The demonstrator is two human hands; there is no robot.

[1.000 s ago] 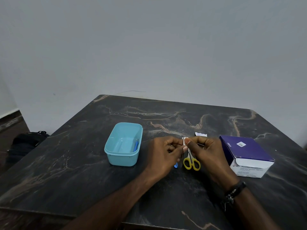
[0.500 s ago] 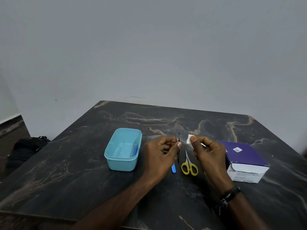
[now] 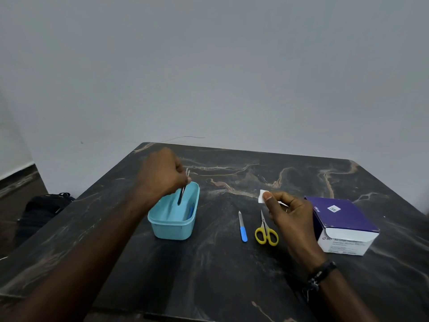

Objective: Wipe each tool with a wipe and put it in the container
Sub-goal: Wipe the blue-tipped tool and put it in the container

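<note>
My left hand (image 3: 162, 175) is above the light blue container (image 3: 174, 226) and pinches a thin dark tweezers (image 3: 182, 194) that points down into it. A blue-handled tool (image 3: 190, 211) lies inside the container against its right wall. My right hand (image 3: 287, 212) pinches a small white wipe (image 3: 261, 196) between thumb and fingers, held over the table. A nail file with a blue handle (image 3: 242, 227) and yellow-handled scissors (image 3: 265, 231) lie side by side on the dark marble table (image 3: 220, 270), between the container and my right hand.
A purple and white box of alcohol swabs (image 3: 343, 226) stands at the right, just beyond my right hand. A black bag (image 3: 44, 208) lies on the floor left of the table. A pale wall rises behind the far edge.
My left hand has carried the tweezers left from the table's middle to above the container. My right hand has drawn back to the right with the wipe. The nail file now lies uncovered.
</note>
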